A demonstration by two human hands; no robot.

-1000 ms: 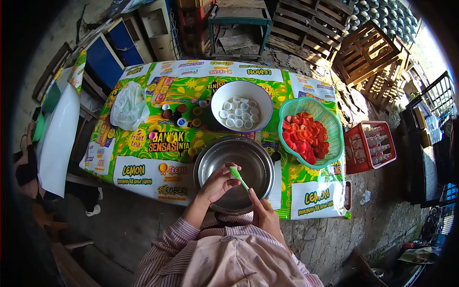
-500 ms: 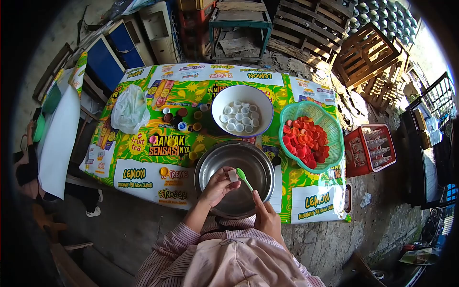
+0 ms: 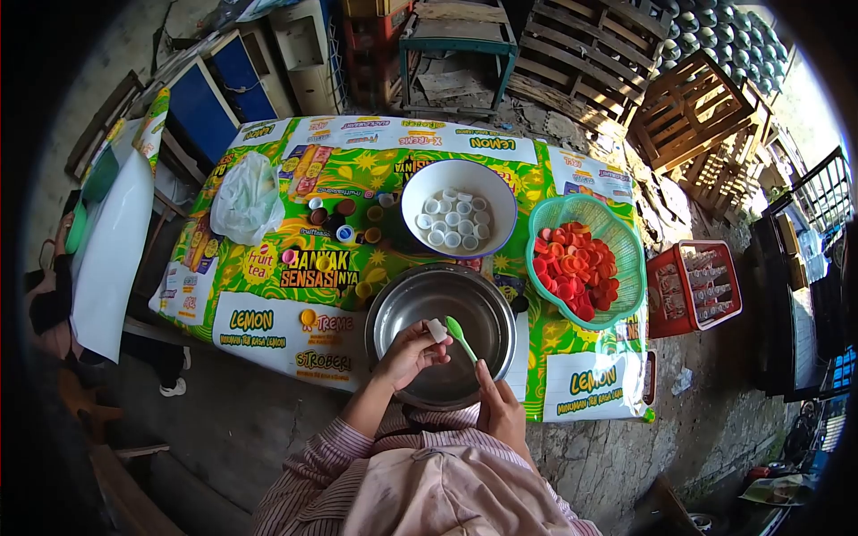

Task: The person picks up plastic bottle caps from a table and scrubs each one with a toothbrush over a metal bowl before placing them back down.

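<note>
Over the steel basin (image 3: pixel 380 313), my left hand (image 3: pixel 407 359) pinches a small white cap (image 3: pixel 437 330) between its fingertips. My right hand (image 3: pixel 500 413) is closed round the lower end of a light-green tool (image 3: pixel 460 339), which looks like a small plastic spoon with a rounded head. That head points up, close to the right side of the cap. Just beyond the basin, a white enamel bowl (image 3: pixel 420 183) with a blue rim holds several white caps (image 3: pixel 453 223). To the right, a green plastic basket (image 3: pixel 630 255) contains a heap of red caps (image 3: pixel 576 268).
A printed tablecloth (image 3: pixel 246 344) covers the table. Loose coloured caps (image 3: pixel 346 233) and a white plastic bag (image 3: pixel 246 201) lie on its left half. A red crate (image 3: pixel 675 299) with wrapped items stands beyond the right edge. Wooden pallets (image 3: pixel 585 49) are behind. At far left is another person's hand (image 3: pixel 64 234).
The whole view has shifted slightly. Both hands keep their grips, with the white cap and the green tool still held close together above the basin.
</note>
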